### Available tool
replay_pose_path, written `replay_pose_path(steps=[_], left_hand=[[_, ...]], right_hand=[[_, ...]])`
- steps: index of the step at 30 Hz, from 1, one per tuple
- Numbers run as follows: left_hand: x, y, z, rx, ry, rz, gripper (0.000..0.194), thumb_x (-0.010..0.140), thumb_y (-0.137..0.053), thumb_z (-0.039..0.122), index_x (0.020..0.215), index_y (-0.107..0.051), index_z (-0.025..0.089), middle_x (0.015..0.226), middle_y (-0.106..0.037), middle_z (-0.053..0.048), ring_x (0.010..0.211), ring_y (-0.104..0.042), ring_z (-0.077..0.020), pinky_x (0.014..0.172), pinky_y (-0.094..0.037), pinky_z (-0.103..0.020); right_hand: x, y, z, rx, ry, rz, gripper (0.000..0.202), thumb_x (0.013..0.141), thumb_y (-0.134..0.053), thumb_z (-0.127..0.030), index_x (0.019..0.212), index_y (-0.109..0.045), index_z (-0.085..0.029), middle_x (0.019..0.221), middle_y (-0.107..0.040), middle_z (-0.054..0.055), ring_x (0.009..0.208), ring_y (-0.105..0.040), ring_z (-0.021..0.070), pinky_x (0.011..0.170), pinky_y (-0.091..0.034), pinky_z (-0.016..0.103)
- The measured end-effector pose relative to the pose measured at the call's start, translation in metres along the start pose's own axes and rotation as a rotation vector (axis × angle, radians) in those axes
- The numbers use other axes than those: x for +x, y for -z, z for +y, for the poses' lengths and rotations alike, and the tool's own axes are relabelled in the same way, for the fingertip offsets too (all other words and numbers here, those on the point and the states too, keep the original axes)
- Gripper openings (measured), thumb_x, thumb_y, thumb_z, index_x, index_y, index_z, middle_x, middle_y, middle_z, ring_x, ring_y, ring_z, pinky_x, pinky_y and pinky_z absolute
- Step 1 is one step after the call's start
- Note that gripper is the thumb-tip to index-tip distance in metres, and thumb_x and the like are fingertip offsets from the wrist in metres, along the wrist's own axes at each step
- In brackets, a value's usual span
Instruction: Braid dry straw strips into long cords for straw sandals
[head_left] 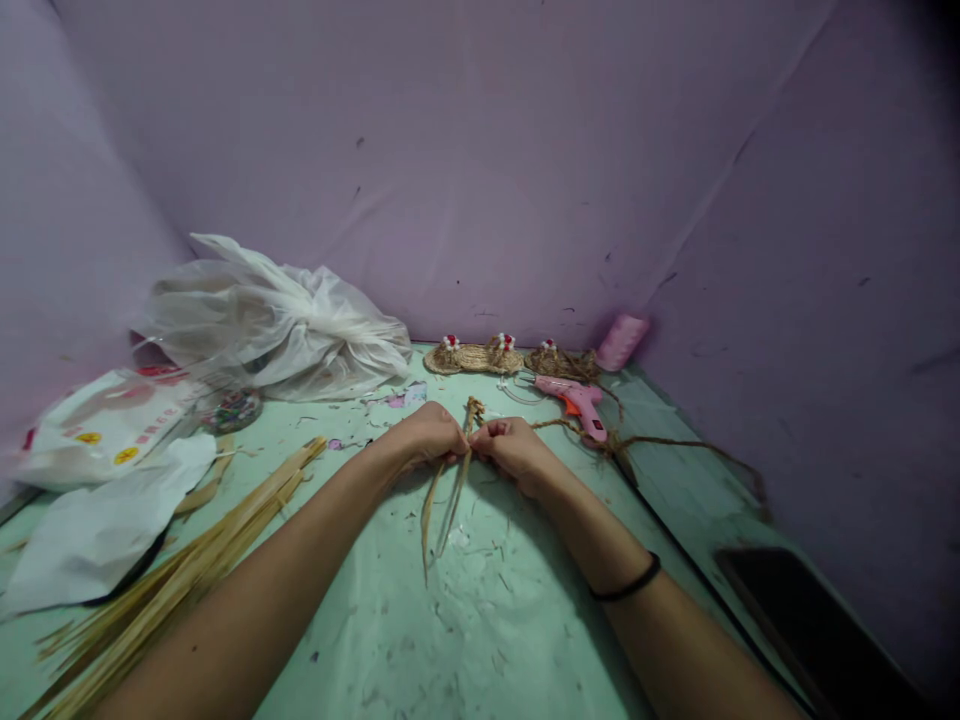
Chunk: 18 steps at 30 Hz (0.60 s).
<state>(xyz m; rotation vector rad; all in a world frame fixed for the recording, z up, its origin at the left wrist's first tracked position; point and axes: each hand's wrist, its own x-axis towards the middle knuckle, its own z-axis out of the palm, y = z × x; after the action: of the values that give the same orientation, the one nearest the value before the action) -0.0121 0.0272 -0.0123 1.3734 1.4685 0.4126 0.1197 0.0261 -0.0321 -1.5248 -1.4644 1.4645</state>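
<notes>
Over the middle of the pale green table [390,620], my left hand [433,432] and my right hand [508,447] meet with their fingers pinched. Between them is a small braid of dried straw strips [472,408]. Its knotted end sticks up beyond my fingers, while two loose strip ends hang down towards me. Both hands grip the strips close together; the exact fingertip hold is partly hidden. A bundle of dried straw strips [247,515] lies to the left, partly behind my left forearm.
Woven straw slippers with beads [480,358] stand against the wall. A pink glue gun [574,395], pink thread spool [622,342] and brown rope [675,441] are at right, with a dark phone-like slab [810,625] nearer. A white plastic bag [322,325] and packet [112,430] occupy the left.
</notes>
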Motion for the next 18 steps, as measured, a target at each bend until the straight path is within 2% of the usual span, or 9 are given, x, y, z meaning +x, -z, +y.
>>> replay_pose_path(steps=[6, 9, 13, 18], left_hand=[[-0.008, 0.02, 0.002, 0.171, 0.013, -0.117, 0.01, 0.055, -0.056, 0.019, 0.053, -0.059, 0.01, 0.034, -0.042, 0.003, 0.031, -0.026, -0.0051, 0.035, -0.018, -0.021], [-0.012, 0.032, 0.003, 0.175, -0.007, -0.128, 0.014, 0.058, -0.058, 0.024, 0.06, -0.062, 0.011, 0.043, -0.052, 0.001, 0.033, -0.028, -0.0051, 0.036, -0.02, -0.021], [-0.018, 0.045, 0.009, 0.205, -0.02, 0.076, 0.018, 0.058, -0.06, 0.026, 0.067, -0.065, 0.011, 0.055, -0.059, -0.003, 0.035, -0.034, -0.0055, 0.038, -0.023, -0.021], [-0.036, 0.063, 0.021, 0.312, -0.111, 0.249, 0.015, 0.059, -0.06, 0.026, 0.06, -0.064, 0.012, 0.052, -0.057, -0.002, 0.04, -0.038, -0.0074, 0.041, -0.026, -0.02]], right_hand=[[0.0, -0.002, 0.002, 0.04, -0.003, -0.023, 0.015, 0.061, -0.05, -0.016, 0.047, -0.046, -0.015, 0.03, -0.032, -0.008, 0.028, -0.019, 0.0025, 0.035, -0.01, 0.021], [0.001, -0.002, 0.004, 0.019, 0.008, -0.003, 0.013, 0.06, -0.05, -0.016, 0.048, -0.048, -0.015, 0.032, -0.034, -0.008, 0.029, -0.02, 0.0028, 0.035, -0.011, 0.021], [0.0, -0.002, 0.004, 0.007, 0.008, 0.005, 0.013, 0.06, -0.051, -0.016, 0.048, -0.048, -0.014, 0.033, -0.034, -0.007, 0.031, -0.021, 0.0029, 0.035, -0.012, 0.021], [0.0, -0.002, 0.004, -0.003, 0.01, -0.002, 0.013, 0.061, -0.051, -0.017, 0.048, -0.048, -0.014, 0.034, -0.036, -0.007, 0.031, -0.02, 0.0026, 0.035, -0.012, 0.021]])
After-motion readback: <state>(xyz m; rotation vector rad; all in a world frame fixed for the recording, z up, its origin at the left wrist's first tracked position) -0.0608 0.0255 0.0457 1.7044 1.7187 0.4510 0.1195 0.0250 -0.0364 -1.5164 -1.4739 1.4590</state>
